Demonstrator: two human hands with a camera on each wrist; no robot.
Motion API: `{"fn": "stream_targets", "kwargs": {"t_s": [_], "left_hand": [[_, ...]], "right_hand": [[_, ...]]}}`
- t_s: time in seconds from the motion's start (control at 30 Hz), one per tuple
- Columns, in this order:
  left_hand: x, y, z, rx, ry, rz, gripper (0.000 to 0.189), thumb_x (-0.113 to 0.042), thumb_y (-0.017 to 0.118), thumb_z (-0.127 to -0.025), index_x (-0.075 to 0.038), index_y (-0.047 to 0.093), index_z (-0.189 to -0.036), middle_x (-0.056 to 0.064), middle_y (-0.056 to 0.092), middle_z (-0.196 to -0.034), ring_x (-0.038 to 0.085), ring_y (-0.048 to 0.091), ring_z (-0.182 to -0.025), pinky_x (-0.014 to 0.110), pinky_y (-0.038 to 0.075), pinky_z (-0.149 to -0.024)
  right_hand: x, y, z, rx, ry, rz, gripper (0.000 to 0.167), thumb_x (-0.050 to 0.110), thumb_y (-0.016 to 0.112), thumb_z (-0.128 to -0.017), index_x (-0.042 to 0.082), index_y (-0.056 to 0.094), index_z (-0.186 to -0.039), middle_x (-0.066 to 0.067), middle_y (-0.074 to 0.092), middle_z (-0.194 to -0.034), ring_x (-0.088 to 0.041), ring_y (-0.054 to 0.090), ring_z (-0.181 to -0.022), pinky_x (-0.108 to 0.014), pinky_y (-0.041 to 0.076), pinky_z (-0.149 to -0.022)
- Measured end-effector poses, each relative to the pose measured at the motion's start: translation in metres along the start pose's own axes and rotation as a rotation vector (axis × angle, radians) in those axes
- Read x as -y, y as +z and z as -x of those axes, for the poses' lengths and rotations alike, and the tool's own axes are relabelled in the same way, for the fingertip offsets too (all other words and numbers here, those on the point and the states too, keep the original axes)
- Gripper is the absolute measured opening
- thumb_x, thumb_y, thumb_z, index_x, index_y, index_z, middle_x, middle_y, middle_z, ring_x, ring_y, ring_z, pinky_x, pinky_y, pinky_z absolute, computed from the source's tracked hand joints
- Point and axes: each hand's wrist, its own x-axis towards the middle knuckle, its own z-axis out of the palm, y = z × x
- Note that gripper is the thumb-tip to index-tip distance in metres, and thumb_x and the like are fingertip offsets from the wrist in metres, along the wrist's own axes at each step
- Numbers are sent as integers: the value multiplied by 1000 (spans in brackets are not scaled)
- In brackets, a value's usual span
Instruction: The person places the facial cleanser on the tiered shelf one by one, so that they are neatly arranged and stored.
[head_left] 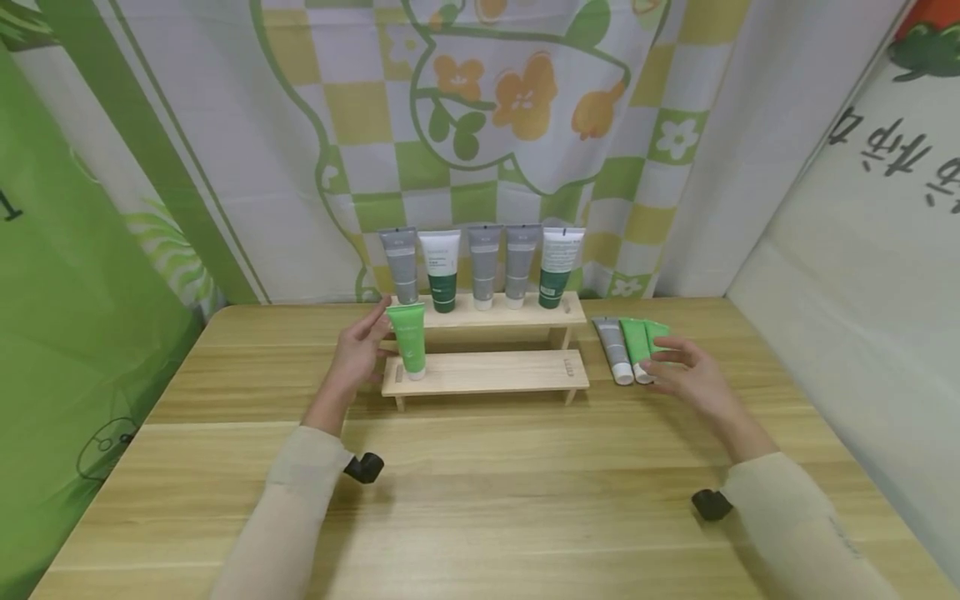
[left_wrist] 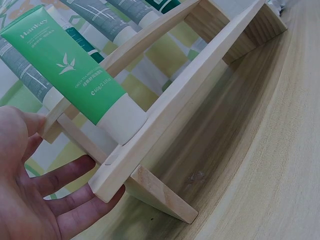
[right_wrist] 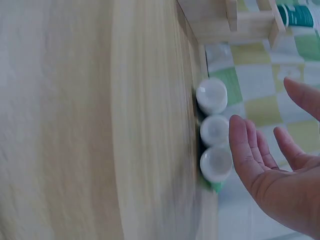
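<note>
Wood-grain counter (head_left: 480,500) fills the foreground at six o'clock, with a broad stretch of room between a person's two pale sleeves (head_left: 300,492). At three o'clock, the right hand (head_left: 693,379), fingers open and apart, hovers close over two green tubes (head_left: 637,343) lying beside a gray tube (head_left: 613,350), caps toward the viewer; contact cannot be told. A narrow gap separates the gray tube from the wooden stand (head_left: 491,373) at center. At nine o'clock, the left hand (head_left: 357,354) rests open fingers against the stand's end, beside an upright green tube (head_left: 408,337) near the lower step's left edge; that plank runs on rightward as open room. Beyond, three gray tubes (head_left: 483,262) and two white-and-green tubes (head_left: 442,275) line the upper step (head_left: 495,319), edge to edge, before patterned fabric (head_left: 525,96) at twelve.
</note>
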Motion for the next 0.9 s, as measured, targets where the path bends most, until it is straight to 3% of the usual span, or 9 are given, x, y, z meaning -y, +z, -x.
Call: {"fn": "stream_targets", "kwargs": {"t_s": [0.2, 0.37, 0.6, 0.8, 0.9], "left_hand": [[-1, 0, 1, 2, -16, 16, 52, -51, 46, -104, -44, 36, -154, 20, 57, -134, 36, 63, -105, 53, 60, -74], [-1, 0, 1, -1, -27, 25, 52, -50, 46, -104, -43, 36, -154, 19, 55, -137, 35, 62, -106, 53, 60, -75], [-1, 0, 1, -1, -19, 14, 51, -53, 47, -103, -46, 36, -153, 19, 56, -135, 36, 61, -106, 51, 60, -74], [0, 0, 0, -4, -19, 15, 51, -53, 48, -103, -46, 37, -153, 19, 57, -135, 37, 62, -105, 49, 61, -71], [0, 0, 0, -6, -21, 15, 51, -53, 48, -103, -46, 37, -152, 19, 57, -136, 37, 61, -106, 48, 61, -70]], "right_hand": [[-5, -16, -5, 1, 50, -27, 69, 11, 61, -101, -14, 20, -151, -10, 59, -117, -13, 67, -95, -36, 58, -88], [-7, -30, -12, -14, 124, -59, 78, 15, 67, -99, -12, 18, -153, 3, 64, -103, -14, 69, -89, -34, 60, -83], [-10, -43, -24, -19, 210, -79, 80, 16, 67, -99, -11, 16, -153, -3, 63, -102, -13, 66, -87, -32, 60, -80], [-7, -48, -31, -4, 284, -19, 83, 20, 67, -99, -15, 14, -152, -7, 66, -100, -11, 68, -84, -34, 60, -82], [-7, -48, -35, 16, 314, 18, 86, 24, 66, -99, -15, 11, -152, -10, 64, -106, -9, 67, -84, -34, 60, -84]]}}
